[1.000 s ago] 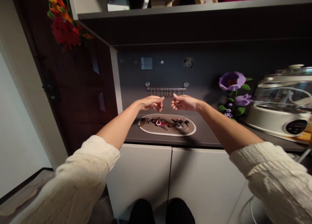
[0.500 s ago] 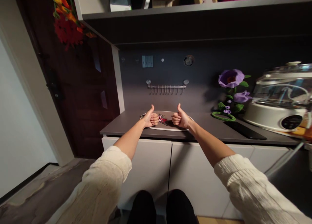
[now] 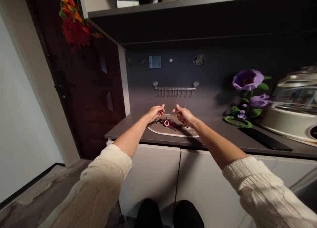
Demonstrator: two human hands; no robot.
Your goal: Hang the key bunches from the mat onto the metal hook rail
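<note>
Above the counter, my left hand [image 3: 156,112] hovers with loosely curled fingers and the thumb reaching forward, holding nothing. Opposite it, my right hand [image 3: 185,115] has its thumb up and index finger partly stretched, the other fingers bent; it is also without an object. Below and between them, a brown mat with a pale rim [image 3: 170,134] lies on the counter. On this mat are keys [image 3: 172,128] and a pink loop [image 3: 166,123] resembling a key ring, with small dark and red bits. A small white item [image 3: 188,127] sits under my right hand, partly hidden.
A hook rail [image 3: 175,88] is fixed to the back wall. At right stand purple crafted flowers [image 3: 248,80], a black phone-like slab [image 3: 264,138] and a cream appliance [image 3: 284,122]. An upper shelf [image 3: 185,5] overhangs the counter [image 3: 119,130]; a dark door [image 3: 91,105] stands left.
Both hands have gone from thumbs-up fists to looser shapes, with fingers partly uncurled. They have risen slightly off the mat, uncovering more of the keys. My view has shifted a little left.
</note>
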